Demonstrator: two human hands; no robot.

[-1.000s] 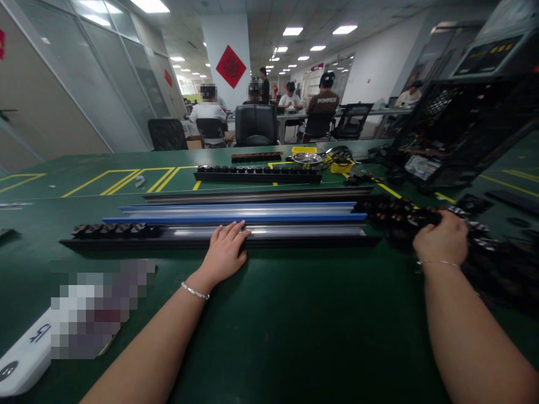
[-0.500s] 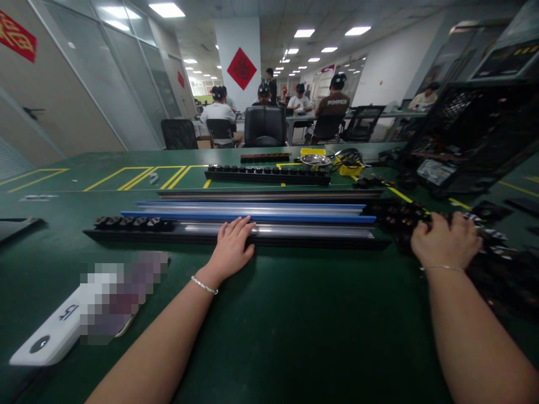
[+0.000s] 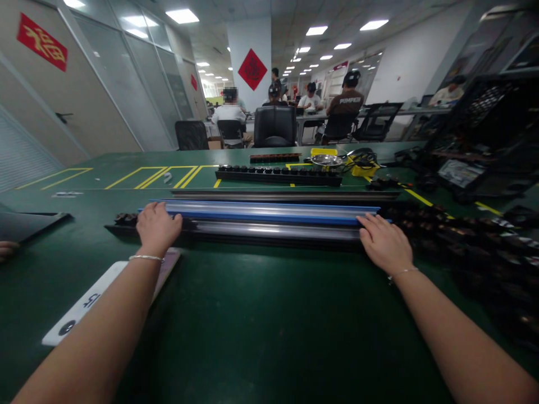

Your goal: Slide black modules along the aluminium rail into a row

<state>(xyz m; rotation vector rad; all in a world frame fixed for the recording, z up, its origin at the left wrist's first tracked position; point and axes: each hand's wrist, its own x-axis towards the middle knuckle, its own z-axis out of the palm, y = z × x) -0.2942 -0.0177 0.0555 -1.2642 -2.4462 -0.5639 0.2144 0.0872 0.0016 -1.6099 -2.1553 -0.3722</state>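
Observation:
A blue-edged rail (image 3: 269, 211) with a shiny grey channel lies lengthwise on the green table. Close in front of it is a black rail (image 3: 269, 230) with a similar shiny channel. My left hand (image 3: 158, 229) is over the left end of these rails, its fingers reaching to the blue edge and its thumb apart. Dark small parts (image 3: 126, 219) in the black rail show just left of it. At the right end, my right hand (image 3: 386, 244) has its fingers stretched onto the blue edge, thumb apart over the black rail. Both hands are open.
Behind lie a thin dark rail (image 3: 286, 195) and a black strip with knobs (image 3: 278, 175). A heap of dark parts (image 3: 475, 241) covers the right side. A white device (image 3: 80, 308) lies under my left forearm. Another hand (image 3: 7, 251) shows at the far left edge.
My left hand has moved left along the rails to their left end. My right hand has left the heap of dark parts and come to the rails' right end. The view has shifted slightly.

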